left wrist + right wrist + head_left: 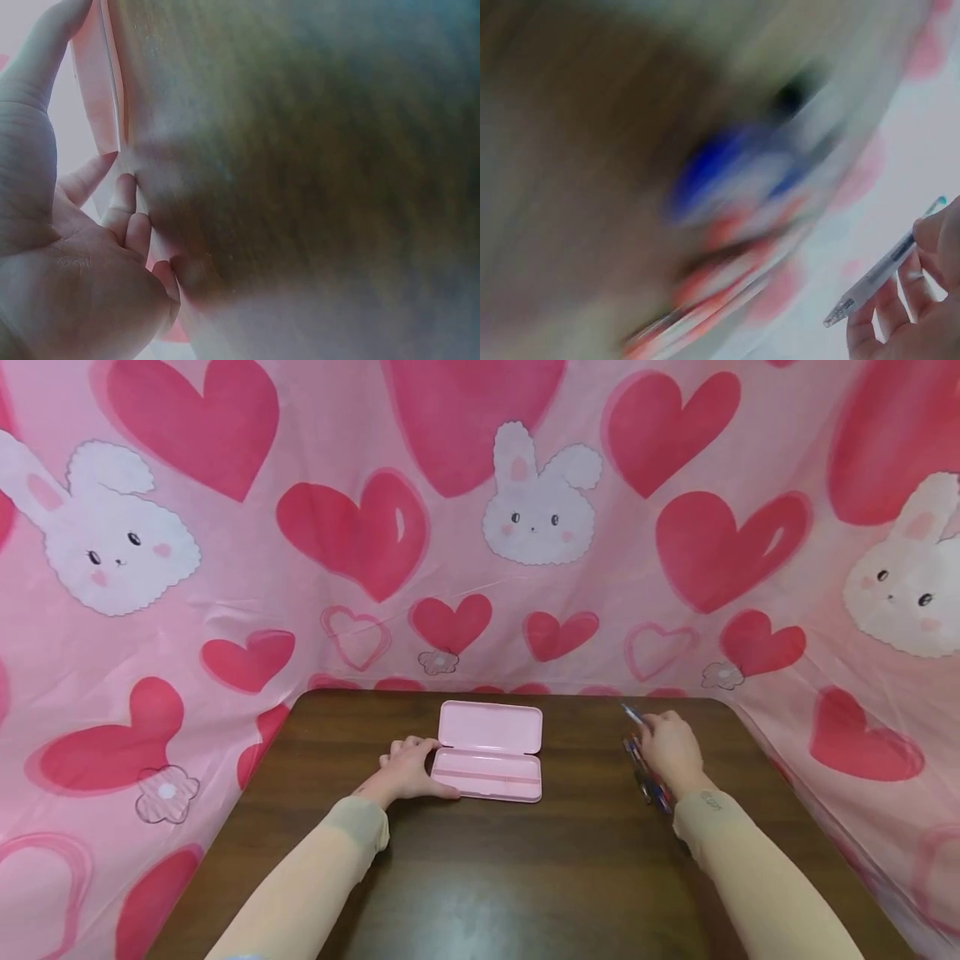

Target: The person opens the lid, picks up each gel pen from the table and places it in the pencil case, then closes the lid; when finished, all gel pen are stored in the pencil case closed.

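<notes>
A pink pencil case (489,727) lies open on the table, its lid folded back and its divided tray bare inside. My left hand (405,772) holds the case's left end, thumb at the front edge and index finger near the hinge. In the left wrist view, the case's side (101,97) stands between thumb and index finger. My right hand (671,747) pinches a clear-barrelled pen (877,277), just above a loose bunch of pens (643,781). In the right wrist view those pens, blue and red-orange, are blurred.
The brown wooden table (480,877) reaches back to a pink cloth (480,585) with hearts and rabbits, which also hangs along both sides. Bare tabletop separates the pencil case from the pens.
</notes>
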The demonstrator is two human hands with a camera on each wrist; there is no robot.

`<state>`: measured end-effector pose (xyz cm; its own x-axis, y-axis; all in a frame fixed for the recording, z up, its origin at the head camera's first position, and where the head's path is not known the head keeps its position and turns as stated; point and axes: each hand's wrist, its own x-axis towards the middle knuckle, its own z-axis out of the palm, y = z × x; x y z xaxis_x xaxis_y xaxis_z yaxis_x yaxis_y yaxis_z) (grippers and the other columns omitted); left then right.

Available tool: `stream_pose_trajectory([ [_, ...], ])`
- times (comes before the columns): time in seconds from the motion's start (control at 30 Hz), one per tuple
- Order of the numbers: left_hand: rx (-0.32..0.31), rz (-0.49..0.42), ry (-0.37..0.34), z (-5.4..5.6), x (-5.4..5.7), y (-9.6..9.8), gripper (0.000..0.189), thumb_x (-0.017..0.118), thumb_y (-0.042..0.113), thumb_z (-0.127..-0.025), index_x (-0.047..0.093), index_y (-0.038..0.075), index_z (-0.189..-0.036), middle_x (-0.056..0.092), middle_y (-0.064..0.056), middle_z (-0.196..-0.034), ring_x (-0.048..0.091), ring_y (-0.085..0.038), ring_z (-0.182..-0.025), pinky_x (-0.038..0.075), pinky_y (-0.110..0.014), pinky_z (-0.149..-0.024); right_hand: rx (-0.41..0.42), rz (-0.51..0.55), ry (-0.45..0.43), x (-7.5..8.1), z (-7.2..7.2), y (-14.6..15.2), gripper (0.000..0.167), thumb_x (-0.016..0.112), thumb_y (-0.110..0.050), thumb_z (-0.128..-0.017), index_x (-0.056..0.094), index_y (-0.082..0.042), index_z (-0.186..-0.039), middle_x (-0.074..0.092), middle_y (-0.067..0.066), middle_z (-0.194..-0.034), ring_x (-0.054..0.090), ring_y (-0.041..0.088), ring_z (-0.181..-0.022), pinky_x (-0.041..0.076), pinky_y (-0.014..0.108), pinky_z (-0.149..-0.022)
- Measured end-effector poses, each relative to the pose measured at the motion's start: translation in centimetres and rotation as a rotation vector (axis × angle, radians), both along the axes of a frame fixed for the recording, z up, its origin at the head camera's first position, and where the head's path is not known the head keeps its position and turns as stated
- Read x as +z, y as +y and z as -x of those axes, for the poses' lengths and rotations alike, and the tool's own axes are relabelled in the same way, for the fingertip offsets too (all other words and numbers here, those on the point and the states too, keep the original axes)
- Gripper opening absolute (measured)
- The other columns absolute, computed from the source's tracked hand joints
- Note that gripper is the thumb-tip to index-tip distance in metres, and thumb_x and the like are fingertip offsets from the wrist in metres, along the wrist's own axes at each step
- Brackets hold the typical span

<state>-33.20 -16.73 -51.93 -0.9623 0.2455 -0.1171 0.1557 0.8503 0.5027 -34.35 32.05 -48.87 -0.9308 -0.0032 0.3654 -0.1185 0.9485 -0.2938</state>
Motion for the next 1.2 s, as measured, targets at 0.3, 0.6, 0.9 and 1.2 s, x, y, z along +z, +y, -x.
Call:
stream_pose_trajectory([
  [0.3,0.008,-0.019,-0.018,-0.3,0.4,-0.2,0.112,0.094,0.072,-0.069,0.053,0.021,-0.16,0.05,-0.015,-0.161,0.037,-0.039,-0.147,0.033,-0.065,-0.117,0.402,-0.095,0.058,0.2,-0.7,-15.3,0.023,0.078,-0.014,-0.101,0.082,-0.007,-0.122,0.071,0.012,-0.108,0.067,0.034,-0.1,0.058,0.052,-0.091],
  [0.6,0.001,-0.014,-0.004,-0.4,0.8,0.1,0.111,0.093,0.074,-0.069,0.056,0.019,-0.157,0.052,-0.017,-0.159,0.039,-0.041,-0.144,0.035,-0.066,-0.114,0.494,-0.243,-0.091,-0.7,-1.3,-23.4,0.029,0.079,-0.014,-0.101,0.081,-0.016,-0.129,0.068,0.005,-0.112,0.063,0.027,-0.107,0.055,0.045,-0.096],
  [0.9,0.006,-0.004,-0.009,-0.3,0.2,0.3,0.111,0.093,0.075,-0.068,0.056,0.021,-0.157,0.051,-0.016,-0.16,0.038,-0.041,-0.145,0.034,-0.067,-0.115,0.44,-0.323,-0.162,-1.5,-0.9,-25.6,0.019,0.072,-0.022,-0.107,0.082,-0.019,-0.123,0.067,0.003,-0.109,0.062,0.026,-0.102,0.055,0.045,-0.091],
  [1.2,0.009,-0.01,-0.008,0.0,0.1,0.0,0.113,0.092,0.077,-0.067,0.055,0.021,-0.158,0.051,-0.016,-0.159,0.038,-0.039,-0.144,0.034,-0.065,-0.115,0.459,-0.371,-0.168,-1.3,-0.8,-25.8,0.024,0.073,-0.022,-0.105,0.08,-0.02,-0.129,0.068,0.005,-0.111,0.062,0.025,-0.1,0.058,0.044,-0.093],
])
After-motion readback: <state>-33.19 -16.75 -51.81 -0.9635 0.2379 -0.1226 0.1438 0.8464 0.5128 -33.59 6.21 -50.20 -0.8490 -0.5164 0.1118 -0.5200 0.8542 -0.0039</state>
